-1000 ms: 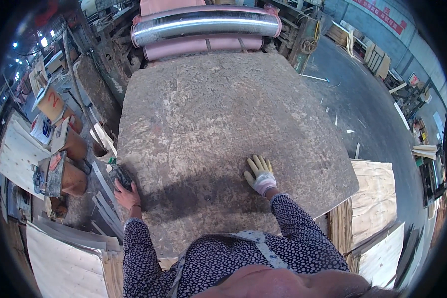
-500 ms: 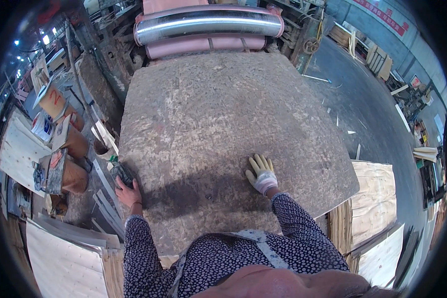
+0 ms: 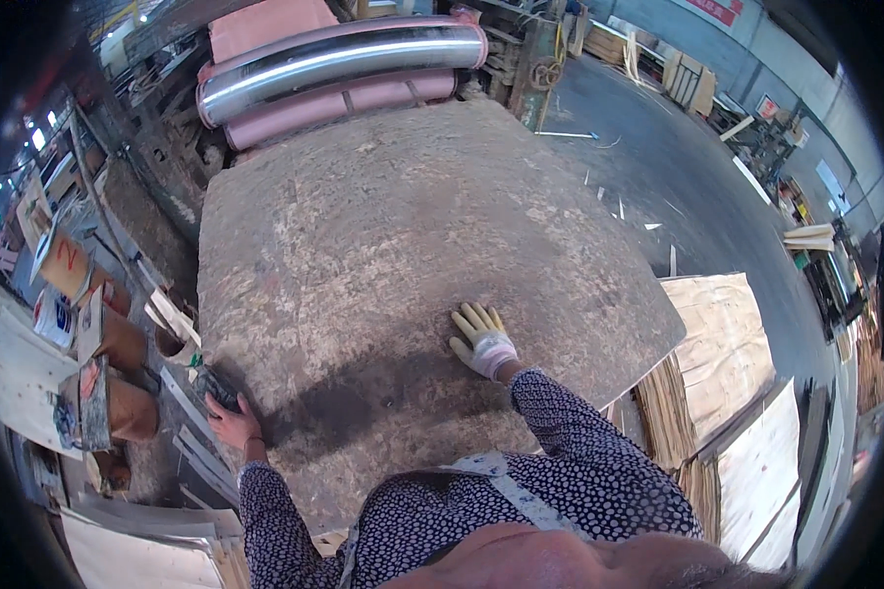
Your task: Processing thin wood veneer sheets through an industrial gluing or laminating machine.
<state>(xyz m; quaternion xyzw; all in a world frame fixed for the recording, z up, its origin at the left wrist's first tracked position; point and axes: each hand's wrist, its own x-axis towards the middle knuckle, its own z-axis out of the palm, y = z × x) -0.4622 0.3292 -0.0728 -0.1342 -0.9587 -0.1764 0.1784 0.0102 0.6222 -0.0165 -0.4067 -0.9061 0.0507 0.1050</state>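
Note:
A large worn brown board point(image 3: 403, 226) lies before me as a flat work surface. My right hand point(image 3: 481, 342), in a pale yellow and white glove, rests flat on it with the fingers spread. At the board's left edge is my bare left hand point(image 3: 234, 424), its fingers stretched out and touching a dark, rounded object point(image 3: 221, 386) with a bit of green on top. What that object is, I cannot make out. Neither hand grips anything visible.
Beyond the board's far edge runs a shiny metal roller point(image 3: 344, 74) with a pink roller point(image 3: 344, 110) below it. Stacks of wood veneer point(image 3: 722, 339) stand at the right. Brown drums point(image 3: 133, 410) and a veneer stack point(image 3: 133, 555) flank the left.
My view has turned, so the board and rollers sit tilted and farther left in the picture. Both hands keep about the same places on the board.

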